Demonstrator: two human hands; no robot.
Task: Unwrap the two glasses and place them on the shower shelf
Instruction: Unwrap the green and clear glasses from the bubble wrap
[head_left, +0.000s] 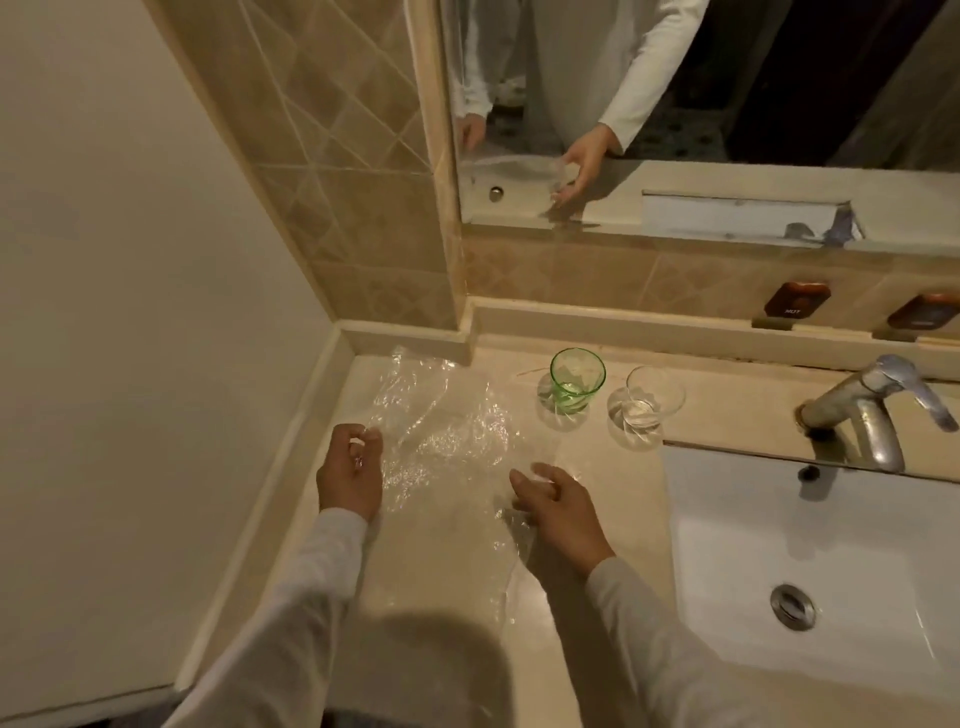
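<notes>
One clear wrap (447, 441), spread on the bench (727, 410), is pinched in the grip of left hand (350, 467) and right hand (558, 506), two bare glasses, one green glass (576, 380) and one clear glass (652, 397), being stood upright beyond it.

Bathroom, domestic or hotel type. White ceramic basin (727, 530) set in beige stone counter (727, 410) at right, metal drain (793, 607) in bowl, overflow hole (808, 472) on far wall of bowl. Chrome mixer tap (872, 410) behind basin. Large wall mirror (727, 78) above far ledge. Beige diagonal wall tiles (337, 182) at far left.
</notes>
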